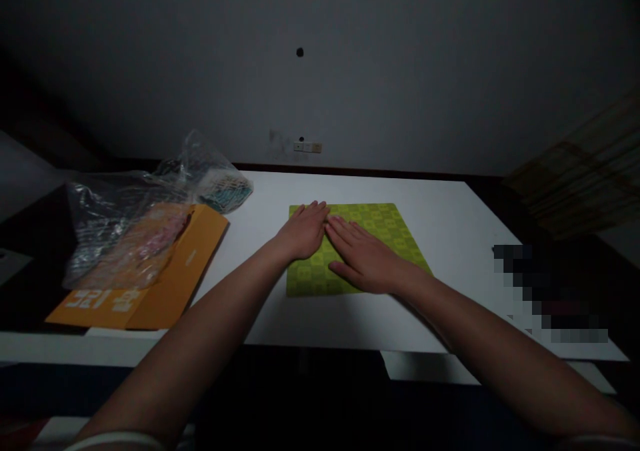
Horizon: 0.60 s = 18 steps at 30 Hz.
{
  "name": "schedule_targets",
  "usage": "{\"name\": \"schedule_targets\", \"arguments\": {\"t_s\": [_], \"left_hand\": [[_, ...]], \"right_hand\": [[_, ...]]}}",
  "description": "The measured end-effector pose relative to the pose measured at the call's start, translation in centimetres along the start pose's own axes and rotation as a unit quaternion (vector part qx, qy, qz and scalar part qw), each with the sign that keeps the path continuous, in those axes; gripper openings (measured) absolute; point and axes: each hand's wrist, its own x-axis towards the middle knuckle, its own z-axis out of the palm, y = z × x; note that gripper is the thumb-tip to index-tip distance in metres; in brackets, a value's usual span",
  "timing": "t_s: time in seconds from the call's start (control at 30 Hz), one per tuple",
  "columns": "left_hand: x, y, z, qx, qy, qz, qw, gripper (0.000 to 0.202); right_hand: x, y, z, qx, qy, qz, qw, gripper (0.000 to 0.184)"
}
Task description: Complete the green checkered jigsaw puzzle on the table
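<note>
A yellow-green sheet with a checkered pattern [313, 279] lies flat on the white table [430, 194]. My left hand [304, 231] rests palm down on its left part, fingers stretched toward the far edge. My right hand [363, 256] lies flat across the middle of the sheet, its fingers pointing up and left, the thumb spread away. The fingertips of the right hand are close beside the left hand; whether they touch I cannot tell. Neither hand grips anything. Both hands and the right forearm cover parts of the sheet.
On the left lie an orange paper envelope or bag [200, 254] with white lettering and a crumpled clear plastic bag [115, 237]. A patterned teal-and-white bundle [227, 191] sits behind them. A wall with sockets [307, 147] stands beyond the table. Something pixelated [550, 297] is at the right edge.
</note>
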Motion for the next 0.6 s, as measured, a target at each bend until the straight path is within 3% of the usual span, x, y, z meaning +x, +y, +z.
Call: {"name": "schedule_targets", "arguments": {"t_s": [0.13, 0.27, 0.4, 0.5, 0.6], "left_hand": [[-0.4, 0.3, 0.5, 0.001, 0.028, -0.007, 1.000, 0.064], [-2.4, 5.0, 0.8, 0.032, 0.012, -0.016, 0.999, 0.065], [-3.9, 8.3, 0.5, 0.063, -0.017, -0.019, 0.998, 0.073], [-3.9, 8.6, 0.2, 0.067, -0.030, -0.025, 0.997, 0.074], [-3.6, 10.9, 0.8, 0.064, -0.026, -0.042, 0.997, 0.074]], "right_hand": [[-0.2, -0.9, 0.6, 0.009, -0.024, 0.001, 1.000, 0.090], [-4.1, -0.7, 0.4, -0.007, -0.021, 0.029, 0.999, 0.083], [-7.4, 2.6, -1.2, -0.044, -0.028, 0.139, 0.989, 0.083], [-7.9, 5.7, -2.1, -0.070, -0.020, 0.256, 0.964, 0.080], [-7.7, 7.3, -2.5, -0.077, -0.014, 0.305, 0.949, 0.076]]}}
